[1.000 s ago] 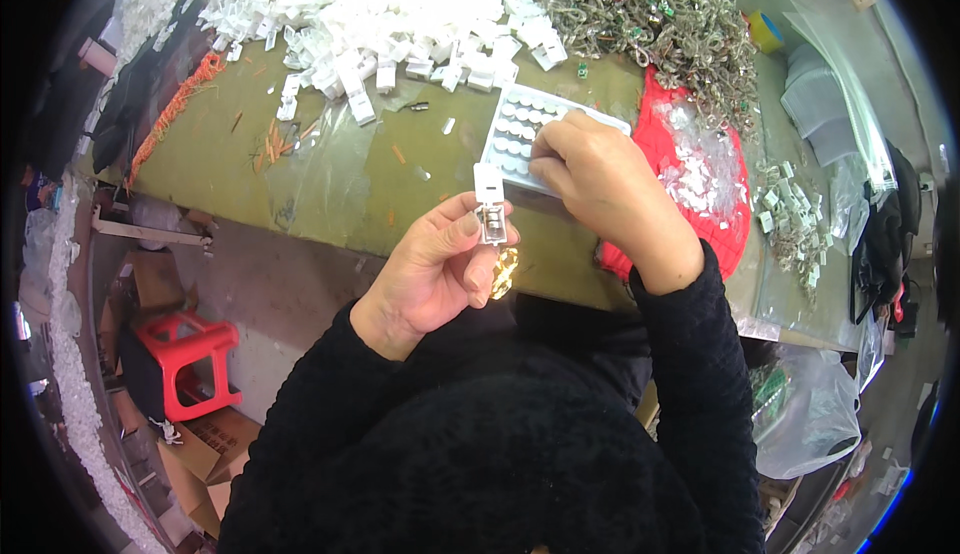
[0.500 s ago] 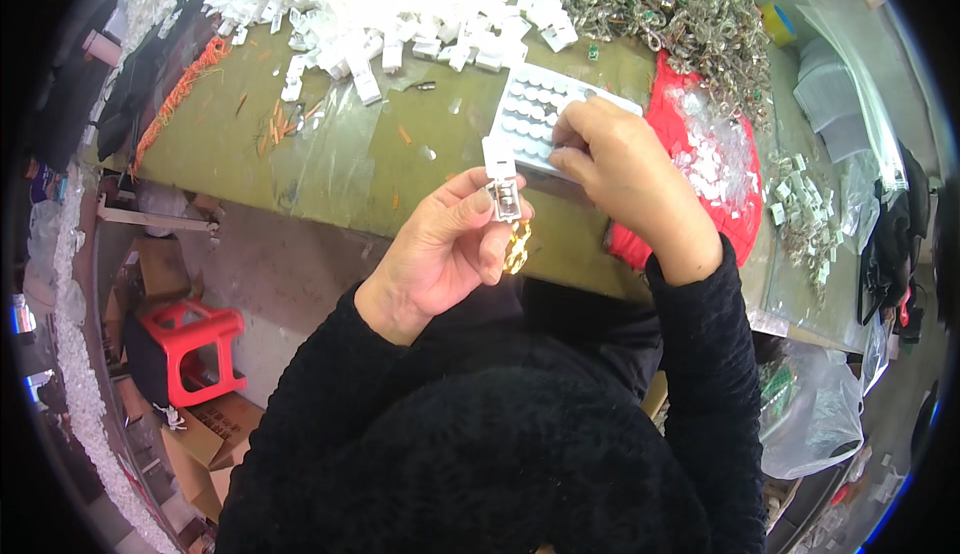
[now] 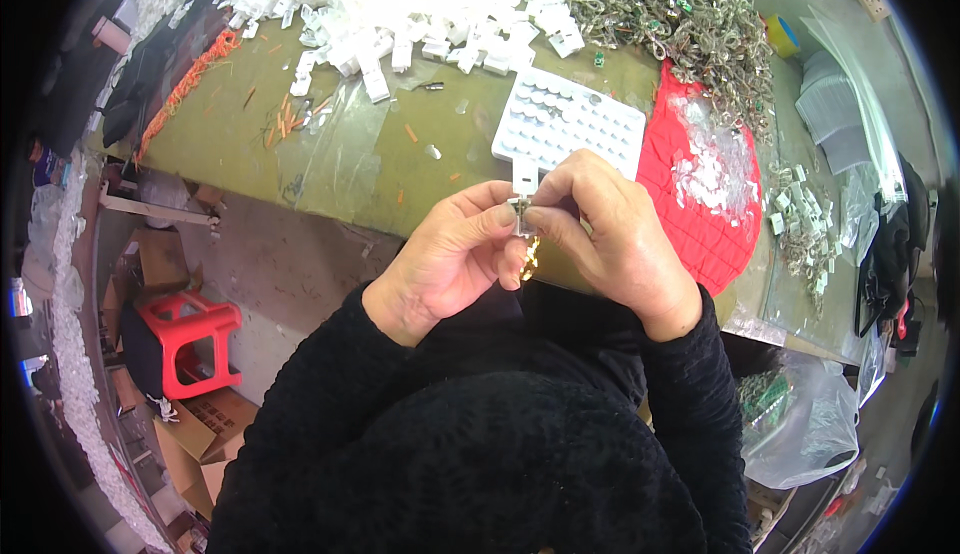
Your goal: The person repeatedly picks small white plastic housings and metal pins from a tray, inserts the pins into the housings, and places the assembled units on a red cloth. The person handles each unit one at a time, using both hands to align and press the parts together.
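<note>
Between my two hands is a small white plastic case [image 3: 524, 176] with its flap lid raised. My left hand [image 3: 430, 259] is closed on the case, thumb and fingertips at its lower part, while a gold chain [image 3: 531, 258] hangs just below. At the case's right side, my right hand [image 3: 625, 239] presses thumb and forefinger together; whatever is in that pinch is too small and covered to make out. Just beyond the hands lies a white tray [image 3: 634, 132] with rows of round pockets, several holding small discs.
A big heap of white plastic cases [image 3: 400, 14] covers the far table, beside a pile of chains [image 3: 680, 14]. Red cloth [image 3: 715, 244] with clear bits lies right of the tray. Orange strings [image 3: 190, 84] lie at the left. A red stool [image 3: 195, 339] stands on the floor.
My right hand has left the tray and come back to the case in my left hand. My left hand has shifted slightly right and down with the case.
</note>
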Available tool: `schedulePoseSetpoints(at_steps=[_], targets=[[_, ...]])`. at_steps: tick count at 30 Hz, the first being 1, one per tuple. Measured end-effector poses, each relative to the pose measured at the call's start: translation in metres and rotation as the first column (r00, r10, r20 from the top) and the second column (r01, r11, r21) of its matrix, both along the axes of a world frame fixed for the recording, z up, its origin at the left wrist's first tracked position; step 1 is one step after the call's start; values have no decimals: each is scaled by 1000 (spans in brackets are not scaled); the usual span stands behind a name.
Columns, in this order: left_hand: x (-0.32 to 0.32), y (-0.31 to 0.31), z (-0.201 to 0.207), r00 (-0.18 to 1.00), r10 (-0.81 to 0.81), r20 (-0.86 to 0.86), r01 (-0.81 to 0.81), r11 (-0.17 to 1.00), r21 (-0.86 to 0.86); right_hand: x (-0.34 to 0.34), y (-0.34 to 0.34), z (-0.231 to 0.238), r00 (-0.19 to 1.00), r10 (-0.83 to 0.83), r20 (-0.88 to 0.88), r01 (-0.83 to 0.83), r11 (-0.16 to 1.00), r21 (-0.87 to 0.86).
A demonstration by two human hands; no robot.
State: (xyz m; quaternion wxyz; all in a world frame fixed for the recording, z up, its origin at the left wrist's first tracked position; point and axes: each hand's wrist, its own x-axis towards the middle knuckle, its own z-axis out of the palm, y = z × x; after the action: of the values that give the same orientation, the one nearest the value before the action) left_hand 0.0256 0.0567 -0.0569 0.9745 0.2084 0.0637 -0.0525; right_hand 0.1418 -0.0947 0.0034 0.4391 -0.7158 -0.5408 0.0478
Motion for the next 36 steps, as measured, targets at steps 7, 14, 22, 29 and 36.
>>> schedulePoseSetpoints(at_steps=[7, 14, 22, 29, 36], targets=[[-10, -7, -1, 999, 6, -38, -4, 999, 54, -1, -6, 9, 977, 79, -198, -97, 992, -83], [-15, -11, 6, 1000, 3, 7, -3, 998, 71, -3, -15, 18, 723, -44, -690, -171, 956, -240], [-16, -14, 4, 984, -163, -77, 174, 972, 158, 1, -22, 9, 598, -65, -799, -270, 922, -277], [-12, -4, 2, 960, -280, -10, 279, 957, 83, -7, -29, 26, 657, -32, -753, -198, 956, -214], [-19, -9, 6, 893, -445, -62, 449, 880, 155, -26, -55, 23, 878, 23, -478, -139, 968, -209]])
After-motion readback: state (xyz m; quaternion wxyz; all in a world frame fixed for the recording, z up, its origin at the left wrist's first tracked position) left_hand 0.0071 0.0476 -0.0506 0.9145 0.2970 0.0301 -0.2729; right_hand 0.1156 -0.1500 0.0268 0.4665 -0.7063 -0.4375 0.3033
